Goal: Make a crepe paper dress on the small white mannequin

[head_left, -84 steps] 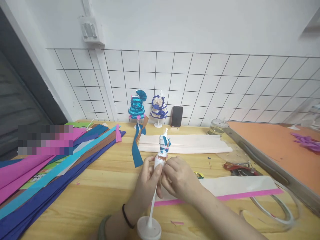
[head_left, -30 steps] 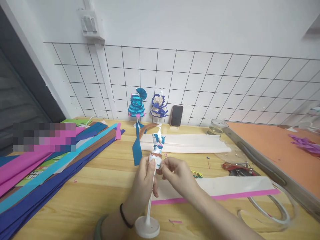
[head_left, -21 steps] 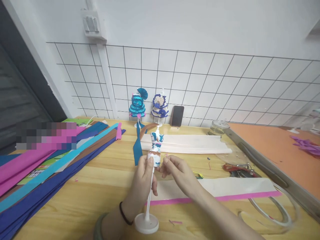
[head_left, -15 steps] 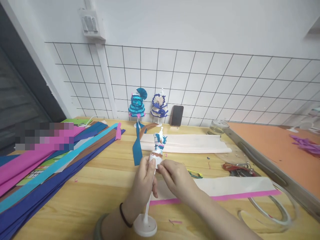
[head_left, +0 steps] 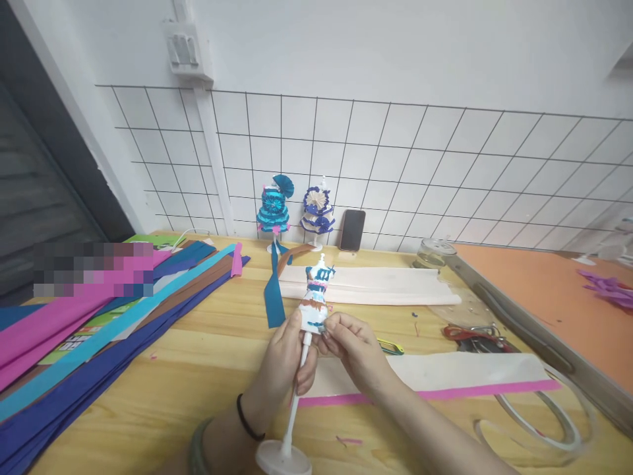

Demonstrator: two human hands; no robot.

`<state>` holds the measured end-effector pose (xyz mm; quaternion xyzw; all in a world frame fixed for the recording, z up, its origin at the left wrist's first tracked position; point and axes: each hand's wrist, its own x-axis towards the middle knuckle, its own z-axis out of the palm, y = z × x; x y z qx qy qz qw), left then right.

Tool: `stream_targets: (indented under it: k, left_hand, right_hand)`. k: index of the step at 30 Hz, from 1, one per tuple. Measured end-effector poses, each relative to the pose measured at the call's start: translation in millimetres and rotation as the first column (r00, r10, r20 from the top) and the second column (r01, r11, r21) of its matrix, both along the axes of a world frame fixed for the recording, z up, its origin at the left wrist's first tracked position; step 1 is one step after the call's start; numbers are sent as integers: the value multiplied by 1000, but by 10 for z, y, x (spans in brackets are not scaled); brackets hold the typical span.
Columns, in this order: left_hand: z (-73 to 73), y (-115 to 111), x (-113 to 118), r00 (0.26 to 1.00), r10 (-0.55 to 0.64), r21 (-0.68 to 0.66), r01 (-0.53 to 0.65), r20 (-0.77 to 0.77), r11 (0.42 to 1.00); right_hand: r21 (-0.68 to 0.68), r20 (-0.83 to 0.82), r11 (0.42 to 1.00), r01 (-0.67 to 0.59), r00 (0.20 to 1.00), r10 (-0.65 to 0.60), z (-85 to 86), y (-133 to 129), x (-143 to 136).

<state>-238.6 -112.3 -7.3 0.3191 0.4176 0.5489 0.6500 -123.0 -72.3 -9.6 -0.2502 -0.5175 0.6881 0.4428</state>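
A small white mannequin (head_left: 314, 310) on a thin stand is tilted in front of me, with scraps of blue, pink and brown paper stuck to its torso. My left hand (head_left: 287, 359) is closed around its lower body and the top of its pole. My right hand (head_left: 353, 343) pinches at the lower right edge of the torso; whether a scrap is between its fingertips I cannot make out. The round base (head_left: 284, 458) hangs low, near the bottom of the view. Under my hands lies a white paper strip with a pink edge (head_left: 475, 373).
Two dressed mannequins, one turquoise (head_left: 273, 211) and one purple and cream (head_left: 317, 211), stand at the back beside a phone (head_left: 352, 229). Coloured paper strips (head_left: 123, 330) cover the left. A yellow cutter (head_left: 390, 346), scissors (head_left: 477, 336) and a tape ring (head_left: 548, 419) lie right.
The mannequin has turned in my left hand, showing blue paper at its lower torso. Its base has moved slightly down and left. My right fingers have shifted a little right, still at the torso's edge.
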Motion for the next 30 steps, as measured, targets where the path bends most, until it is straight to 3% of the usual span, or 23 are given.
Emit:
stream_targets:
  k: [6, 12, 19, 25, 30]
  left_hand:
    - [34, 20, -61, 983, -100, 2, 101, 151, 995]
    - [-9, 38, -131, 950, -154, -14, 164, 273, 986]
    - [-42, 49, -224, 795, -387, 137, 367, 467, 920]
    - [-14, 38, -232, 751, -387, 178, 348, 535, 920]
    - [34, 9, -256, 723, -371, 209, 308, 583, 928]
  right_hand:
    - [-153, -134, 988, -4, 991, -17, 92, -43, -50]
    - [-279, -204, 954, -106, 978, 49, 118, -66, -61]
    - [-359, -298, 917, -176, 952, 66, 54, -22, -54]
    - [-423, -356, 872, -247, 930, 91, -12, -3, -73]
    - [-496, -331, 847, -189, 944, 16, -111, 84, -43]
